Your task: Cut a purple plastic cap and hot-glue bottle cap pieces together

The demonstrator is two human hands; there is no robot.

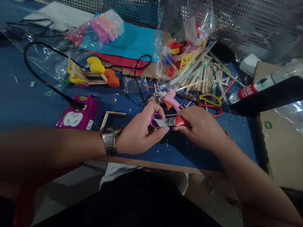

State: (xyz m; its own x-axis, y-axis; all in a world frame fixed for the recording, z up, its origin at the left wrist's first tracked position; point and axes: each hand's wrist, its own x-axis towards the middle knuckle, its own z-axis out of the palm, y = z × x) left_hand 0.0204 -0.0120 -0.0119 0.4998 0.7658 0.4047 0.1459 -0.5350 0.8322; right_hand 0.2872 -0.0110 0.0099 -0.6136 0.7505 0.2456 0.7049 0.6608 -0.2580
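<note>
Near the table's front edge, my left hand (142, 128) pinches a small purple bottle cap (154, 120) between thumb and fingers, its hollow side partly in view. My right hand (201, 126) is wrapped round a red utility knife (181, 120). The knife's blade points left and its tip lies at the cap's opening; whether it cuts in cannot be told. Just beyond both hands rests a pink hot glue gun (172, 100). Scissors with yellow and red handles (210, 100) lie to its right. An L-shaped stick piece (109, 117) sits left of my left wrist.
A purple power adapter (79, 113) with a black cable plugged in stands at left. Behind it sits a stick frame with yellow and orange caps (91, 72). Wooden sticks (203, 77), a bag of caps (178, 51), a bottle (258, 87) and cardboard (290, 149) fill the back and right.
</note>
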